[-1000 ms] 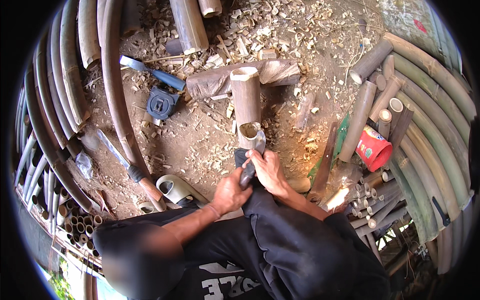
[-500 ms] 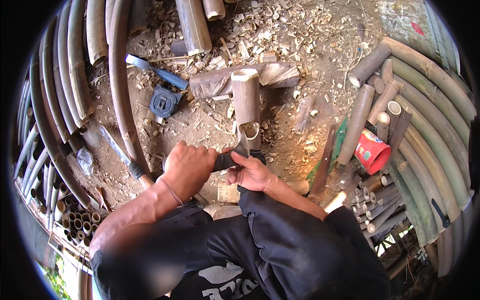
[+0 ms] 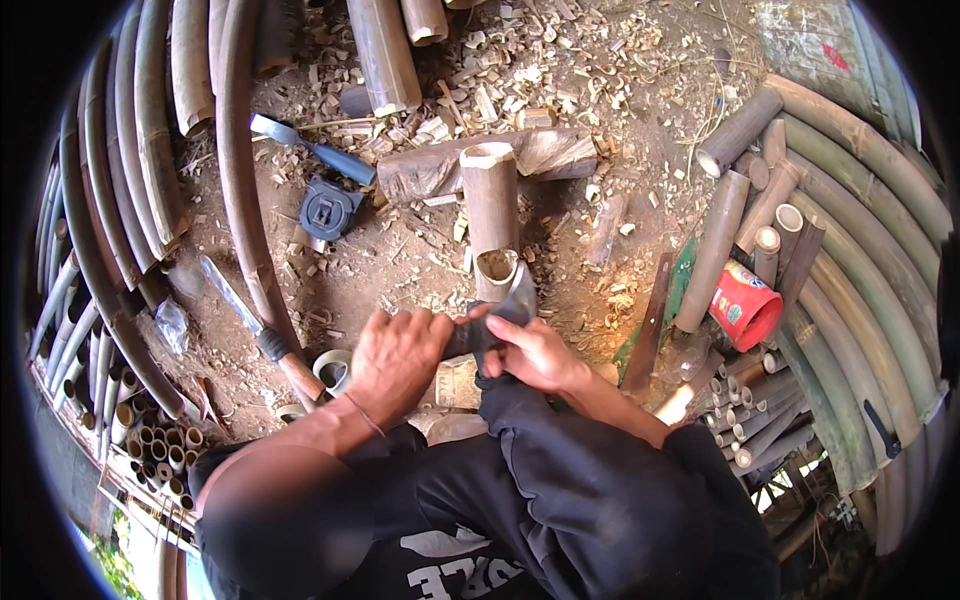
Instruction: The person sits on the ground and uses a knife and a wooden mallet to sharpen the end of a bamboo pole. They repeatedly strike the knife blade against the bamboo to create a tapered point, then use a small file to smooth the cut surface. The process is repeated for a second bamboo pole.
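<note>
My left hand [image 3: 400, 360] is closed round the dark-wrapped handle of a knife [image 3: 518, 298]. Closed on the same knife, my right hand [image 3: 535, 355] has its thumb near the base of the blade. The blade points away from me, beside the notch of a brown bamboo tube [image 3: 490, 205]. Whether its edge touches the bamboo, I cannot tell. The tube's far end rests on a wooden log [image 3: 420, 170], and its near end disappears beneath my hands. A cut opening shows the hollow inside.
Left of my hands lie a second knife [image 3: 238, 300], a blue-handled chisel [image 3: 335, 160] and a tape measure [image 3: 328, 208]. Long bamboo poles [image 3: 240, 150] stand at the left, with more stacked at the right near a red container [image 3: 745, 305]. Wood chips [image 3: 485, 75] litter the ground.
The blade has shifted right, from across the notch to its right side. My left hand has moved right and slightly nearer, and a bamboo tube end shows to its left.
</note>
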Demonstrator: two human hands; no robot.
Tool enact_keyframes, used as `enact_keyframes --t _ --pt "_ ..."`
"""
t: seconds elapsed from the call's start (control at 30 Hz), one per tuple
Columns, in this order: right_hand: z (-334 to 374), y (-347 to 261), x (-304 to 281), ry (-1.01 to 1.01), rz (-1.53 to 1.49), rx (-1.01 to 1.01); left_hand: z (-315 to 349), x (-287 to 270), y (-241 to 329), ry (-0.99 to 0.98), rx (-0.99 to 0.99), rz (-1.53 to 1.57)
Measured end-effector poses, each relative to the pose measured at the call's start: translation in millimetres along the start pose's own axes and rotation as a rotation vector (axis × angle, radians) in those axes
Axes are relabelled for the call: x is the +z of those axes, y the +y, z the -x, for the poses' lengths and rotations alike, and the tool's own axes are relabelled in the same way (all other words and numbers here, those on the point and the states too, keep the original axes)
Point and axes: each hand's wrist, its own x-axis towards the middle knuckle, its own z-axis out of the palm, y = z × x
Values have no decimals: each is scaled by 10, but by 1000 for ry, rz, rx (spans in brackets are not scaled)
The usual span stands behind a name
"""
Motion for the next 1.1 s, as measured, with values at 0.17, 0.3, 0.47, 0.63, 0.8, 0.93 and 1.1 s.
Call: enact_keyframes --t 0.17,0.3,0.47,0.63,0.8,0.93,1.1 --pt "-175 46 67 -27 -178 85 -264 -332 -294 -488 -22 131" --pt "-90 -24 128 258 180 43 -83 273 -249 -423 -124 425" --pt "-46 -23 145 601 781 -53 -53 849 427 -201 -353 861" --pt "-62 59 53 772 1244 -218 -229 1003 860 -81 -522 1075" --pt "-60 114 146 518 1067 -135 35 1002 679 50 -494 1160" --pt "-454 28 336 327 995 -92 -18 854 28 -19 -594 713" --pt "-437 70 456 129 -19 -327 -268 -118 -327 -13 -194 93"
